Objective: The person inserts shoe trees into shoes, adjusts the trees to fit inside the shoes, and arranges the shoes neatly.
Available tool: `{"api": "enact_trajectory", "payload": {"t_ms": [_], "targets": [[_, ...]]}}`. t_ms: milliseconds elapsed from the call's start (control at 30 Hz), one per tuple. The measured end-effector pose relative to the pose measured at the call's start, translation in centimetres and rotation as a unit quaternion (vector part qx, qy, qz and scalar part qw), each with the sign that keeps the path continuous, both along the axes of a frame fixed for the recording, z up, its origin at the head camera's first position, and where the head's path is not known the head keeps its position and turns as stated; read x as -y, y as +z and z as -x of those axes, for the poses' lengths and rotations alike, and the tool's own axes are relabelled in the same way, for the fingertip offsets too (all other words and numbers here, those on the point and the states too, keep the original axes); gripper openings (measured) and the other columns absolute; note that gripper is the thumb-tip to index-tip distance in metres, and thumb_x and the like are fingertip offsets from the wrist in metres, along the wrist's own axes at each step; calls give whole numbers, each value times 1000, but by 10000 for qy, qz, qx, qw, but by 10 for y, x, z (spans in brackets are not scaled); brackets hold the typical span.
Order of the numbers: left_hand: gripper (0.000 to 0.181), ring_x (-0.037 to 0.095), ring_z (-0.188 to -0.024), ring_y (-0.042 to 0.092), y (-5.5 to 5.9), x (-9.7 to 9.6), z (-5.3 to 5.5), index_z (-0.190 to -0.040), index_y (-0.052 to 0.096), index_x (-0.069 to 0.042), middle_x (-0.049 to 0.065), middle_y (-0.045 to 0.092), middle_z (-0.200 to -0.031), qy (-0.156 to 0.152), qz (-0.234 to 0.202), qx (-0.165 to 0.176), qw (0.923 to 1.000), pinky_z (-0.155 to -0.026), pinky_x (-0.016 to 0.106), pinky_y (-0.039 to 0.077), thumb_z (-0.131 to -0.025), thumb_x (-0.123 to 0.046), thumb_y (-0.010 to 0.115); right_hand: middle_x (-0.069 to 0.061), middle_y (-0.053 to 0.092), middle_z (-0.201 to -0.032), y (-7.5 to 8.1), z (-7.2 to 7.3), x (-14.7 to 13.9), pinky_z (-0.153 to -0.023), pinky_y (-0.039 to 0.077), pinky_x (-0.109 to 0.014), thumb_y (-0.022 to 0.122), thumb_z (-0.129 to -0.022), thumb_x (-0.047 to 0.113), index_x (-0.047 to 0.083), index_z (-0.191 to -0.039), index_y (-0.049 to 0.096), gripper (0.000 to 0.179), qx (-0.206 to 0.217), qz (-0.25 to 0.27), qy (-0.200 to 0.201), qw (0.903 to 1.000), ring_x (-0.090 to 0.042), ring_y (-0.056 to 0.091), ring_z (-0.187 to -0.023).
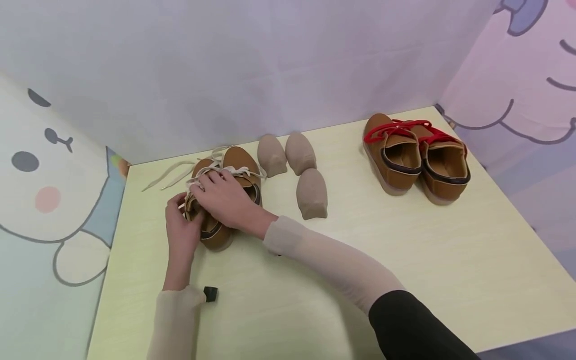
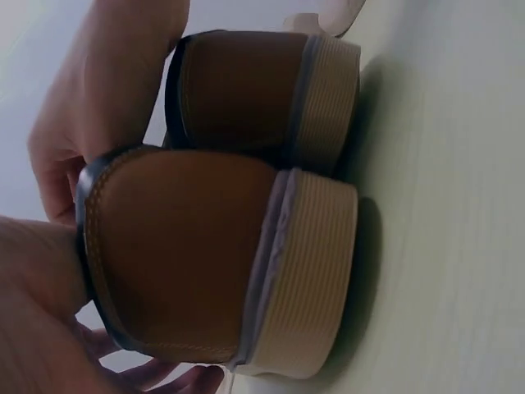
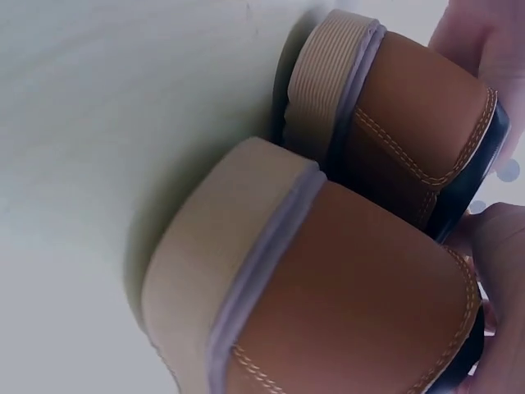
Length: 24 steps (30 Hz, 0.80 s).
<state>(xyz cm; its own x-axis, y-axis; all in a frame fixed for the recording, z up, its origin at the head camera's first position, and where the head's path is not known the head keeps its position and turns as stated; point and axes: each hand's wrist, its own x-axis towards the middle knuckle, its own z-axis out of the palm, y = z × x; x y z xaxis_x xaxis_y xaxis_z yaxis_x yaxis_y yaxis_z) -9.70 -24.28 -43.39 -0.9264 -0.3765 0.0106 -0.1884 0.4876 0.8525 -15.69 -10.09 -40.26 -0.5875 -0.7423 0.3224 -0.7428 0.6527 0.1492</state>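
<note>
Two brown shoes with white laces stand side by side at the left of the table in the head view. My left hand holds the left brown shoe by its collar, the thumb at the opening and fingers along the outer side. Over the same shoe's laced front lies my right hand, its fingers curved over the white laces and tongue; their tips are partly hidden. The other white-laced shoe sits right beside it. Both heels fill the wrist views.
Several beige toe-shaped inserts lie right of these shoes. A brown pair with red laces stands at the table's back right. A wall covering borders the back edge. A small black block shows beside the left sleeve.
</note>
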Motion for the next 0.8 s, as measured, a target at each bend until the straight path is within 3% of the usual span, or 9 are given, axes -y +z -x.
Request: {"api": "enact_trajectory", "payload": {"t_ms": [167, 367, 567, 800], "targets": [[59, 46, -149, 38, -3, 9, 11, -151, 40, 3, 26, 37, -158, -292, 88, -81, 9995, -123, 59, 35, -97, 0, 64, -1, 62, -132, 2, 1, 5, -109, 48, -38, 44, -112, 21, 22, -133, 61, 27, -262, -284, 116, 9992, -24, 59, -125], [63, 38, -157, 32, -8, 16, 15, -154, 36, -3, 19, 39, -163, -730, -21, -221, 9971, -125, 57, 33, -98, 0, 65, 0, 62, -134, 2, 1, 8, -104, 50, -35, 48, -111, 17, 24, -132, 64, 28, -502, -468, 326, 9971, -21, 60, -121], [62, 35, -157, 33, -11, 16, 16, -153, 38, -3, 18, 44, -162, -728, 81, -180, 9972, -126, 55, 31, -97, 0, 66, 1, 65, -129, -2, 1, 6, -101, 50, -34, 49, -109, 16, 21, -125, 70, 26, -776, -347, 411, 9955, -20, 62, -112], [60, 36, -153, 40, -9, 15, 17, -152, 39, -4, 20, 45, -160, -640, 293, -92, 9975, -124, 56, 34, -99, -4, 66, 2, 69, -118, -4, -2, 2, -93, 50, -33, 48, -109, 13, 22, -106, 79, 33, -920, 174, 424, 9947, -21, 63, -106]]}}
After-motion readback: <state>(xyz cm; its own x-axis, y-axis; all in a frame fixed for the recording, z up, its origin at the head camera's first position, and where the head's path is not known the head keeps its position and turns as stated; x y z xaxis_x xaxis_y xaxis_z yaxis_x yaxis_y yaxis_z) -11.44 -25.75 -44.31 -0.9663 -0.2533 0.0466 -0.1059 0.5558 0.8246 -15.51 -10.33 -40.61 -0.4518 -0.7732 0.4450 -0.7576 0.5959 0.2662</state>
